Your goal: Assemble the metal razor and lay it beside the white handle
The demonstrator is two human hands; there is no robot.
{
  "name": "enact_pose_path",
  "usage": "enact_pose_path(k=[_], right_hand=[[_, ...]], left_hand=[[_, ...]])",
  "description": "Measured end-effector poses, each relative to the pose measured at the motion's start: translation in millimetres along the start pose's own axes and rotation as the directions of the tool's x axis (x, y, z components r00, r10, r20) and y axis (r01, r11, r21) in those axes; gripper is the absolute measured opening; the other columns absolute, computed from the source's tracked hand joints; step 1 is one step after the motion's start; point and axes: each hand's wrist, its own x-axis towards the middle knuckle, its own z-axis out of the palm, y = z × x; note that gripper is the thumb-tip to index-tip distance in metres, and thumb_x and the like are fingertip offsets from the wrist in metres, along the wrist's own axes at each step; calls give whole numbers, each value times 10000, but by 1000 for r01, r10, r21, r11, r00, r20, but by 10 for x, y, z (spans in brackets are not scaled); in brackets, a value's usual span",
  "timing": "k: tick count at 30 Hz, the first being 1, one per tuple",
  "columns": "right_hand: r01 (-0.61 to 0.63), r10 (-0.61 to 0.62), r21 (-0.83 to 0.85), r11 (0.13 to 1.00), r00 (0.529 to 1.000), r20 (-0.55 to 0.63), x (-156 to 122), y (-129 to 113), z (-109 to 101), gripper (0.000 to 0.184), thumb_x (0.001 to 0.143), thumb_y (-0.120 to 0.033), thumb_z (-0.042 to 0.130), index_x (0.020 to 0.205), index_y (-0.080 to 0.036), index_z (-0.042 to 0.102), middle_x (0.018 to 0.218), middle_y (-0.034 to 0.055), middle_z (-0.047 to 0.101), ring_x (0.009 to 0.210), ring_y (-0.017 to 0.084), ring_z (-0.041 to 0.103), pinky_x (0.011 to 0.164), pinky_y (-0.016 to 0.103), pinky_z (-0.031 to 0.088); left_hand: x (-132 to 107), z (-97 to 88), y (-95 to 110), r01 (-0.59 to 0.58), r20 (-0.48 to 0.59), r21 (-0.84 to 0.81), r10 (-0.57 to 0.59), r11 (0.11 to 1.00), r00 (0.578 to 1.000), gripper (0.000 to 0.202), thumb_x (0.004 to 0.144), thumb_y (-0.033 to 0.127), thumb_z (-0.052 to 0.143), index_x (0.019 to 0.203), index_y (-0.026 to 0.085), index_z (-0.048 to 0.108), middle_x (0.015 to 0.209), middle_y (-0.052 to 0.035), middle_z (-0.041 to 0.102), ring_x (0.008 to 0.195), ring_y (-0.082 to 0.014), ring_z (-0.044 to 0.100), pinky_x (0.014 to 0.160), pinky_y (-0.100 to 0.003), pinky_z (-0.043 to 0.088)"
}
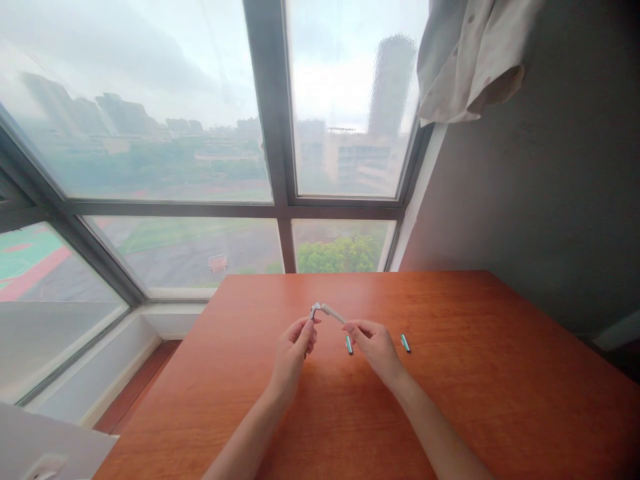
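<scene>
My left hand (pixel 295 341) is closed around the handle of what looks like a razor; its curved silver head (pixel 315 309) sticks up past my fingertips. My right hand (pixel 371 343) pinches a slim, pale, flat stick (pixel 334 313), whose far tip meets or nearly meets the silver head. I cannot tell from this distance what kind of stick it is. Below my right fingers, a small green-and-black razor cartridge (pixel 349 345) lies on the table. A second, similar cartridge (pixel 405 343) lies farther right, apart from my hand.
The reddish-brown wooden table (pixel 500 400) reaches up to a large window with a grey frame (pixel 345 212). A grey wall (pixel 510 200) stands on the right, with a pale curtain (pixel 470 60) hanging above. A white ledge (pixel 170 320) runs along the left.
</scene>
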Motion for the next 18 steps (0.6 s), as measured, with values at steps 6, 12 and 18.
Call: enact_pose_path(k=[6, 12, 18], right_hand=[[15, -15, -40, 999, 1000, -11, 8, 16, -19, 495, 810, -583, 523, 744, -134, 723, 612, 41, 605, 601, 167, 547, 526, 233, 387], [18, -20, -58, 998, 1000, -22, 6, 35, -16, 508, 815, -585, 512, 733, -129, 721, 608, 37, 605, 609, 169, 553, 529, 232, 385], [-3, 2, -45, 999, 1000, -24, 14, 46, -10, 514, 801, -600, 520, 698, -135, 715, 590, 40, 595, 588, 163, 539, 492, 225, 366]], left_hand=[[-14, -3, -15, -20, 12, -12, 20, 1000, 1000, 394, 776, 487, 641, 949, 135, 687, 595, 24, 464, 511, -93, 385, 470, -211, 286], [2, 0, -15, 3, 2, -29, -3, 1000, 1000, 406, 743, 509, 662, 913, 142, 690, 570, 35, 453, 500, -93, 377, 463, -213, 273], [2, 1, -16, 6, -5, -17, -6, 1000, 1000, 417, 738, 523, 658, 910, 145, 684, 576, 33, 455, 505, -102, 383, 471, -217, 277]])
